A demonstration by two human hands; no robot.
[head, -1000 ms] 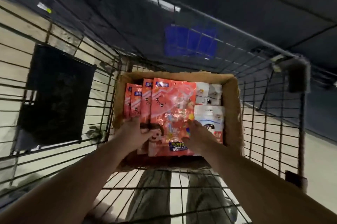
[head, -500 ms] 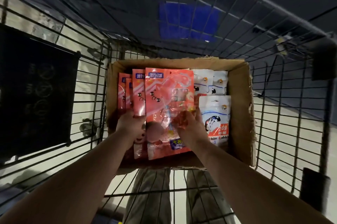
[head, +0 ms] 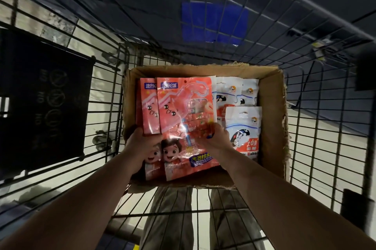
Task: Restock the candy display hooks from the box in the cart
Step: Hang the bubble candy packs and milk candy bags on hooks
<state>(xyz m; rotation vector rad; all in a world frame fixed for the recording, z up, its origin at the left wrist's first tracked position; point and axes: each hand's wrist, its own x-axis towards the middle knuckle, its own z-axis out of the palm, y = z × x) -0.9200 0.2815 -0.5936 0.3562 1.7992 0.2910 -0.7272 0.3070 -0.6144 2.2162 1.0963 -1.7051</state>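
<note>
Gripping the stack of red candy bags from both sides, the left hand curls round its lower edge at 7 o'clock and the right hand pinches the front bag at 4 o'clock. The stack fills the left half of the cardboard box. White candy bags crowd its 3 o'clock side, cart wires ring the box, and a black sign hangs at 9 o'clock.

The light is dim here. The top sinks into blue-black shadow, and only the pale floor beneath the cart looks bright. White glare streaks the glossy red candy bags. The wide lens bows the cart's bars outward at the edges, and the forearms look soft.
</note>
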